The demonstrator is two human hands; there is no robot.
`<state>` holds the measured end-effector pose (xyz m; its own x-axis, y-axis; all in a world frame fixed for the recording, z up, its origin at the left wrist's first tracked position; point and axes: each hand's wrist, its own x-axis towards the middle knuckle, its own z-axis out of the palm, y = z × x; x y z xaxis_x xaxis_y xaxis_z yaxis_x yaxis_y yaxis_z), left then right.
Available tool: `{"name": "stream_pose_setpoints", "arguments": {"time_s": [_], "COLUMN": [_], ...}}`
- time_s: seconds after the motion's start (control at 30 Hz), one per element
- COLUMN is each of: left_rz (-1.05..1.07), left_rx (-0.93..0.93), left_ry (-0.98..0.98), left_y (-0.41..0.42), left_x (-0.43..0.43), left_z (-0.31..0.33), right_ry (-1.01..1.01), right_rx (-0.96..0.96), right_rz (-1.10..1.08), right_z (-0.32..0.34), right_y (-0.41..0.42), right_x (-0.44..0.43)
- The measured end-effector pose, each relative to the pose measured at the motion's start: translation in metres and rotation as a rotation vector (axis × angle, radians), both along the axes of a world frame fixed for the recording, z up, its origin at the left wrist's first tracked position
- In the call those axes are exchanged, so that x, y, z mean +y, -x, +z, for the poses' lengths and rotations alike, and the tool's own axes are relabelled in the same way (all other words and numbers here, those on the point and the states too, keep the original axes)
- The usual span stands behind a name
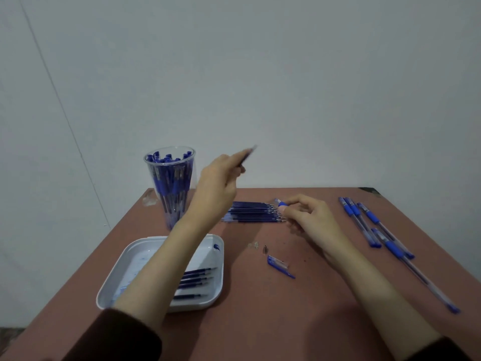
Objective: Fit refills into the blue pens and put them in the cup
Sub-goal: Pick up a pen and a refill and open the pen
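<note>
Two hands are at work on one pen. The left hand [218, 183] has its fingers [234, 164] pinched on a thin dark stick raised above the worktop [299, 308] and pointing toward one o'clock. It is blurred, but it is most likely a refill [247, 154]. The right hand [309, 217] has its fingers [292, 204] closed on the blue-gripped end of a pen barrel [279, 203], low over the worktop at twelve o'clock. Refill and barrel are well apart, so this pen looks open and not yet fitted. Just below the right hand, a small metal tip [265, 248] and a blue cap [279, 267] lie loose near the middle, probably this pen's parts waiting to go back on. Between the two hands, a row of refills [252, 212] lies side by side, tips toward three o'clock, so plenty of stock is left. At three o'clock several loose pens [364, 222] lie capped in a rough line running down to four o'clock, and I take these as the ones waiting their turn. At eight o'clock a white tray [216, 293] holds a few refills, partly hidden by the left forearm, and they may be the spent ones. At ten o'clock the clear cup [169, 183] stands upright, packed with blue pens. By that showing most of the job is done, leaving the pen in hand and the handful at three o'clock.
</note>
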<state>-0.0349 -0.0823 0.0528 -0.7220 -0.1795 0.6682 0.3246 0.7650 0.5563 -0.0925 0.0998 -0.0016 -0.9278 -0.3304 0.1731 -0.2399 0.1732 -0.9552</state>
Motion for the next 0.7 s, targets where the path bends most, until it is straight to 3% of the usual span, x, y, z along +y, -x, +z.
{"name": "stream_pose_setpoints", "arguments": {"time_s": [0.1, 0.27, 0.53, 0.7], "left_rz": [0.014, 0.031, 0.032, 0.024], "left_rx": [-0.271, -0.509, -0.612, -0.525], "left_ry": [0.133, 0.291, 0.38, 0.306], "left_y": [0.028, 0.057, 0.068, 0.051], "left_x": [-0.005, -0.009, -0.01, -0.012], "left_z": [-0.009, -0.026, -0.037, -0.031], "right_ry": [-0.014, -0.029, -0.045, -0.083], "right_rx": [0.036, 0.07, 0.098, 0.133], "right_rz": [-0.03, -0.024, -0.023, -0.022], "right_z": [-0.002, -0.003, -0.004, -0.003], "right_y": [0.003, 0.005, 0.006, -0.001], "right_x": [0.0, -0.004, -0.005, -0.007]}}
